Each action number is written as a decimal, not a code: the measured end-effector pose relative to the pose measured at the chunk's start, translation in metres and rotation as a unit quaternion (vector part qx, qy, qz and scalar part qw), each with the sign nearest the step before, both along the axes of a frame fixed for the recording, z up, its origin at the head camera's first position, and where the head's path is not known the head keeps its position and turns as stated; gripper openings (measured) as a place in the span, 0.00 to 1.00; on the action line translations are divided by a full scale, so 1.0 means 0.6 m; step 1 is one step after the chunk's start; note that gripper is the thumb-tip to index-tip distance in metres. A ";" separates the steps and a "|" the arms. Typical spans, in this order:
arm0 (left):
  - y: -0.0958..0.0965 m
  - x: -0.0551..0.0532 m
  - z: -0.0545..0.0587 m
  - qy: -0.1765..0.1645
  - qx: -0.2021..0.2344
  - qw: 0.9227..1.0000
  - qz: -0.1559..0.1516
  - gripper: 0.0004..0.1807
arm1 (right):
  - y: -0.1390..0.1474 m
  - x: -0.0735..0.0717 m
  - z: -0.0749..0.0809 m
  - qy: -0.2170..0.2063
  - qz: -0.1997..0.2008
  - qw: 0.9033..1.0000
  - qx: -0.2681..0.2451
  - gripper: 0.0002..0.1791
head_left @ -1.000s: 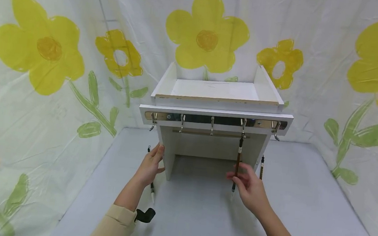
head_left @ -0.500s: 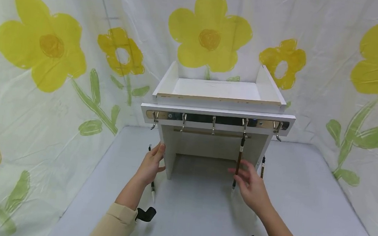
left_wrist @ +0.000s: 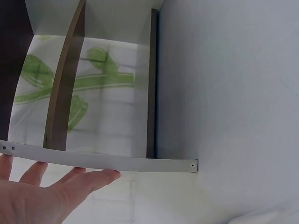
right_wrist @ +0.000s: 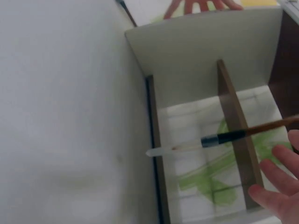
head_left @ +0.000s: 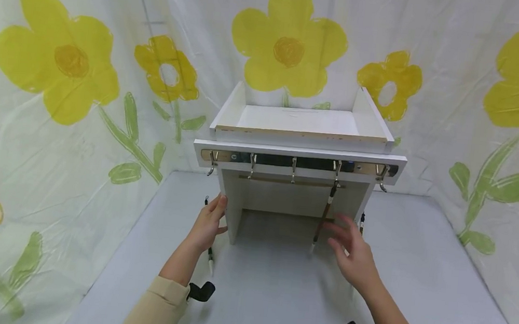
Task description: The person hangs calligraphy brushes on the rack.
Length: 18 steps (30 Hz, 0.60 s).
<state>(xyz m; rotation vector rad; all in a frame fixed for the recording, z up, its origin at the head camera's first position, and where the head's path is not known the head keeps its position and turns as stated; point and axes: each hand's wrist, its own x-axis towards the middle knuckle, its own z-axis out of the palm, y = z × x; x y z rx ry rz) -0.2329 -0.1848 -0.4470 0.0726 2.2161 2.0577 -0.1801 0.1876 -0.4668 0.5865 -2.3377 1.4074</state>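
Observation:
A writing brush (head_left: 327,210) with a brown handle hangs at a slant from the fourth hook (head_left: 336,173) of a metal hook rail on a white shelf unit (head_left: 260,150). My right hand (head_left: 354,254) is just to its right, fingers spread and apart from the handle. In the right wrist view the brush (right_wrist: 224,137) shows a clear cap over its tip, with my right fingertips (right_wrist: 261,191) nearby. My left hand (head_left: 206,224) rests on the left side panel. The left wrist view has its extended fingers (left_wrist: 100,177) against that panel (left_wrist: 140,163).
A second brush (head_left: 210,256) is left of the shelf unit, partly behind the left hand. Another brush (head_left: 362,224) is at the right, partly behind the right hand. The unit stands on a pale table (head_left: 270,298) before a flower-painted sheet (head_left: 439,96).
My right hand has let go of the brush and moved slightly right. The brush's lower end has swung left. My left hand stays on the side panel.

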 end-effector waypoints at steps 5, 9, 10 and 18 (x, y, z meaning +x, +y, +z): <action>-0.001 -0.004 -0.001 0.000 -0.004 1.000 -0.001 0.43 | 0.016 0.002 0.001 0.011 -0.016 1.000 -0.002 0.33; -0.001 -0.002 0.002 -0.002 -0.008 1.000 -0.003 0.43 | 0.026 0.005 0.002 0.013 -0.034 0.999 0.008 0.32; -0.001 -0.002 0.002 -0.002 -0.007 1.000 -0.004 0.43 | 0.028 0.006 0.002 0.014 -0.037 0.999 0.007 0.32; -0.001 -0.001 -0.001 -0.003 -0.002 1.000 -0.002 0.42 | 0.042 0.012 0.004 -0.004 -0.061 0.997 -0.038 0.28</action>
